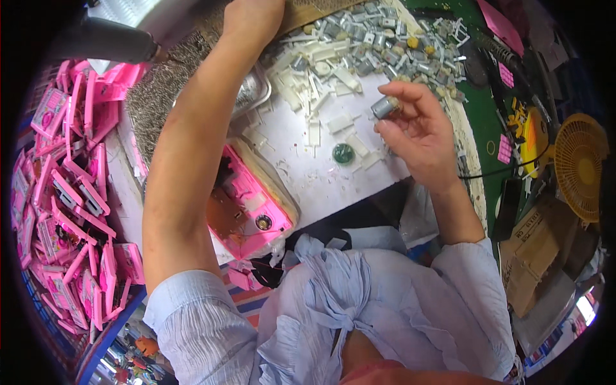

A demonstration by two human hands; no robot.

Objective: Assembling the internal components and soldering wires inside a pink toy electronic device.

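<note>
My right hand holds a small silver motor between thumb and fingertips, above the white work surface. My left hand reaches to the far edge of the view, near a brown cardboard strip; its fingers are out of sight. Below my left forearm lies an open pink plastic housing with a round dark part and a brown board inside. Loose white plastic pieces and a small round green item lie between my arms. Beyond them spreads a heap of similar motors.
A blue crate piled with pink plastic housings stands at the left. Many small screws surround a metal tin partly behind my left forearm. A dark cylindrical tool juts in at the upper left. A yellow fan stands right.
</note>
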